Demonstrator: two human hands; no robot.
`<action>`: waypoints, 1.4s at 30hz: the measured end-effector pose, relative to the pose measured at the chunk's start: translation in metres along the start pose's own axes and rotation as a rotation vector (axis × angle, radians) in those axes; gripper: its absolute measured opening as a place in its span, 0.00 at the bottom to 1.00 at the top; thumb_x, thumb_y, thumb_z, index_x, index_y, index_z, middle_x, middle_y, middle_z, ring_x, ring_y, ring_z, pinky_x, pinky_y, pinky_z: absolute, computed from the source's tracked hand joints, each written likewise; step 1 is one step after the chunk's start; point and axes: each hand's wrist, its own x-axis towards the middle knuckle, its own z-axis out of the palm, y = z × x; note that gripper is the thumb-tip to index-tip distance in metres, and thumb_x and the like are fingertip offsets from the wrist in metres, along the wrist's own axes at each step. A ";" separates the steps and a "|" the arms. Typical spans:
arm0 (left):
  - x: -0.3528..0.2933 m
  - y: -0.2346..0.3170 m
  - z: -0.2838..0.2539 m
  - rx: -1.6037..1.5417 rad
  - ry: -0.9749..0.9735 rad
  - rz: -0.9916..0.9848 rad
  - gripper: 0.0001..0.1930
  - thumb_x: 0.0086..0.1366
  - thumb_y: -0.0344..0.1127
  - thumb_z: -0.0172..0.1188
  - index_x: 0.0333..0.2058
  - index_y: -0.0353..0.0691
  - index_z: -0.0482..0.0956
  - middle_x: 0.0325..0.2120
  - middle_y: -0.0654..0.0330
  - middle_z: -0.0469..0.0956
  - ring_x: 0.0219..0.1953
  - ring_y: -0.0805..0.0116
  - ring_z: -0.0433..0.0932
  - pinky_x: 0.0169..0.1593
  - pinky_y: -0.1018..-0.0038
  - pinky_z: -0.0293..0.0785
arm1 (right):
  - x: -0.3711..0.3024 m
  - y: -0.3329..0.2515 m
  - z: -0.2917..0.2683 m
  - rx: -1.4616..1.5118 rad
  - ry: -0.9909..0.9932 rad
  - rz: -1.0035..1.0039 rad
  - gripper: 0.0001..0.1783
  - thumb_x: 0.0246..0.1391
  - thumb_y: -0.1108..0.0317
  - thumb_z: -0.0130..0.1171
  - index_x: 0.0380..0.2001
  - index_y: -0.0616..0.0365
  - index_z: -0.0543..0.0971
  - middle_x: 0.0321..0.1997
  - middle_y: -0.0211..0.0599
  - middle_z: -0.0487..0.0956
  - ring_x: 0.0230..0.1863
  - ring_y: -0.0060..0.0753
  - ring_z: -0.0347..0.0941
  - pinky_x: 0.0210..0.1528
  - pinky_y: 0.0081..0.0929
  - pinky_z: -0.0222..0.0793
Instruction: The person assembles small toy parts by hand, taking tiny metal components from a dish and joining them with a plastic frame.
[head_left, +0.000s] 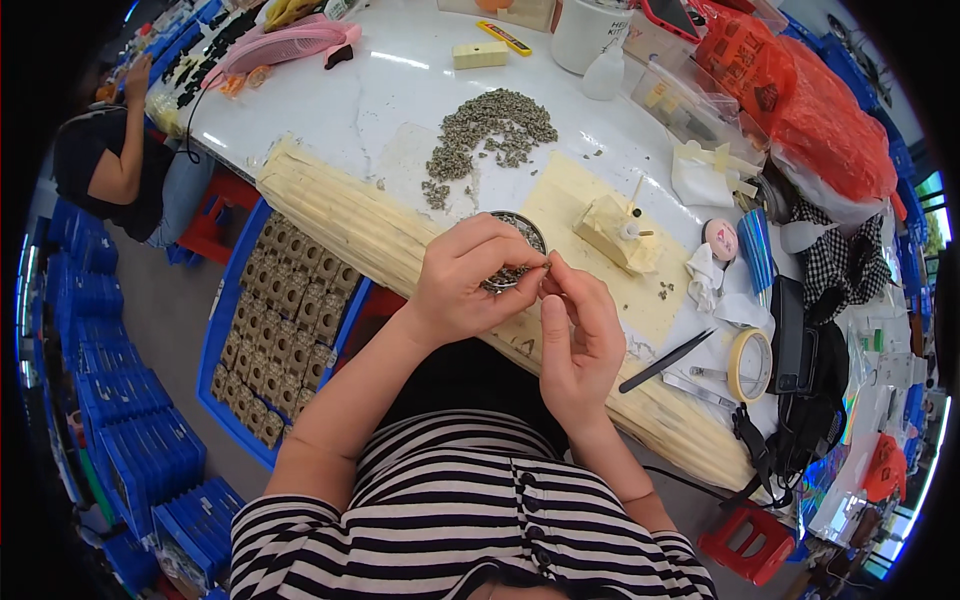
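A striped shirt (450, 520) was seen nearest, at the bottom of the view, with both forearms rising from it toward the near edge of the table (330, 100). The right hand (578, 335) was held upright just over that edge, its thumb and forefinger pinched narrowly on a tiny grey part (546, 266); whether the part was fully gripped could not be told. The left hand (470, 280) was curled beside it, fingertips pressed to the same small part, so that the two hands met there. Directly behind the hands a round metal dish (522, 226) filled with small grey pieces was partly hidden by the left fingers. A ribbed cream mat (340, 215) was laid along the near edge. Below that edge, to the left, a blue tray (228, 330) of square brownish parts was stood on the floor. To the right, a black pen (665, 360) and a roll of tape (750, 365) were found near the right edge. Beyond the dish, a small cream block fixture (615, 232) was set on a yellow sheet, and farther back a heap of grey pieces (490, 135) was spread toward the middle of the table. At the far left edge another person (115, 165) was seated.
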 end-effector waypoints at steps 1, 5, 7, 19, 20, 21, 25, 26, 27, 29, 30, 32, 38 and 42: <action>0.000 0.001 0.000 0.004 -0.004 -0.018 0.09 0.47 0.22 0.68 0.29 0.37 0.81 0.26 0.58 0.78 0.27 0.64 0.78 0.29 0.73 0.74 | 0.001 -0.003 0.001 0.018 0.005 0.015 0.18 0.58 0.79 0.57 0.53 0.66 0.77 0.46 0.47 0.78 0.44 0.34 0.77 0.46 0.27 0.75; 0.000 0.003 -0.001 0.044 -0.011 -0.019 0.08 0.47 0.22 0.68 0.29 0.37 0.81 0.26 0.58 0.78 0.27 0.63 0.78 0.29 0.73 0.74 | -0.002 0.001 0.000 -0.001 -0.010 -0.013 0.18 0.58 0.79 0.57 0.53 0.67 0.77 0.46 0.47 0.78 0.44 0.34 0.78 0.46 0.27 0.75; 0.000 0.003 -0.001 0.062 -0.002 0.002 0.08 0.47 0.22 0.68 0.29 0.37 0.81 0.26 0.58 0.78 0.27 0.63 0.78 0.29 0.73 0.74 | -0.001 0.002 0.001 -0.019 -0.004 -0.021 0.18 0.58 0.79 0.57 0.53 0.67 0.77 0.46 0.48 0.78 0.43 0.34 0.78 0.46 0.27 0.75; -0.001 0.002 0.002 0.101 0.053 0.096 0.09 0.46 0.23 0.68 0.28 0.38 0.80 0.26 0.59 0.78 0.27 0.63 0.77 0.30 0.72 0.75 | 0.001 0.004 0.003 0.062 0.052 0.025 0.15 0.59 0.78 0.57 0.49 0.69 0.77 0.46 0.47 0.78 0.45 0.34 0.79 0.47 0.27 0.77; -0.001 0.002 0.003 0.106 0.055 0.094 0.09 0.46 0.23 0.68 0.28 0.38 0.80 0.26 0.59 0.78 0.27 0.63 0.77 0.30 0.72 0.75 | 0.000 0.004 0.003 0.058 0.054 0.020 0.15 0.58 0.78 0.57 0.49 0.69 0.78 0.45 0.47 0.79 0.45 0.34 0.79 0.48 0.27 0.77; -0.002 0.002 0.003 0.110 0.053 0.091 0.09 0.47 0.23 0.68 0.28 0.38 0.80 0.26 0.59 0.78 0.27 0.63 0.77 0.30 0.72 0.75 | 0.000 0.003 0.002 0.059 0.056 0.016 0.15 0.58 0.78 0.57 0.48 0.69 0.78 0.45 0.47 0.79 0.45 0.34 0.79 0.48 0.27 0.77; -0.002 0.000 0.003 0.110 0.036 0.110 0.09 0.47 0.23 0.68 0.28 0.38 0.80 0.26 0.59 0.78 0.27 0.62 0.77 0.30 0.71 0.75 | 0.000 0.004 0.001 0.064 0.064 0.006 0.13 0.58 0.78 0.58 0.47 0.68 0.79 0.44 0.46 0.79 0.44 0.33 0.79 0.47 0.26 0.76; -0.002 -0.001 0.003 0.107 0.032 0.123 0.09 0.47 0.23 0.68 0.28 0.38 0.80 0.26 0.59 0.78 0.27 0.62 0.77 0.30 0.71 0.75 | 0.000 0.005 0.001 0.064 0.064 0.004 0.13 0.58 0.78 0.58 0.47 0.68 0.79 0.44 0.45 0.79 0.43 0.32 0.78 0.47 0.25 0.76; -0.003 -0.001 0.003 0.103 0.032 0.118 0.09 0.47 0.23 0.68 0.28 0.38 0.80 0.26 0.59 0.78 0.27 0.61 0.77 0.30 0.71 0.75 | -0.001 0.005 0.000 0.062 0.067 0.002 0.13 0.57 0.79 0.58 0.46 0.67 0.79 0.43 0.45 0.79 0.43 0.32 0.78 0.47 0.25 0.76; -0.004 0.000 0.003 0.098 0.034 0.112 0.09 0.47 0.24 0.69 0.28 0.37 0.79 0.26 0.58 0.78 0.27 0.61 0.77 0.31 0.71 0.75 | 0.000 0.005 0.000 0.061 0.069 -0.008 0.12 0.57 0.79 0.58 0.45 0.66 0.80 0.42 0.44 0.79 0.42 0.32 0.78 0.46 0.25 0.75; -0.004 0.000 0.003 0.095 0.029 0.103 0.09 0.47 0.24 0.69 0.28 0.37 0.79 0.26 0.58 0.78 0.27 0.60 0.77 0.30 0.71 0.75 | 0.000 0.004 0.000 0.030 0.072 -0.020 0.12 0.57 0.79 0.58 0.45 0.66 0.81 0.41 0.44 0.80 0.42 0.32 0.78 0.46 0.25 0.75; -0.004 0.000 0.003 0.094 0.019 0.083 0.09 0.47 0.24 0.68 0.29 0.37 0.79 0.26 0.58 0.77 0.27 0.60 0.77 0.30 0.70 0.75 | 0.000 0.002 0.002 -0.027 0.075 -0.043 0.12 0.56 0.78 0.59 0.44 0.64 0.82 0.41 0.43 0.80 0.42 0.33 0.78 0.45 0.26 0.75; -0.006 -0.002 0.003 0.093 0.009 0.056 0.08 0.48 0.24 0.68 0.28 0.38 0.79 0.25 0.58 0.77 0.27 0.60 0.77 0.30 0.70 0.74 | -0.002 0.002 0.005 -0.221 0.105 -0.122 0.12 0.57 0.77 0.59 0.45 0.63 0.82 0.41 0.45 0.82 0.42 0.36 0.79 0.46 0.29 0.73; -0.007 -0.001 0.003 0.085 0.026 0.076 0.08 0.48 0.24 0.68 0.28 0.38 0.79 0.25 0.58 0.77 0.26 0.61 0.77 0.30 0.71 0.74 | -0.002 0.006 0.005 -0.132 0.105 -0.077 0.12 0.59 0.76 0.58 0.45 0.65 0.82 0.41 0.45 0.82 0.41 0.34 0.79 0.45 0.27 0.73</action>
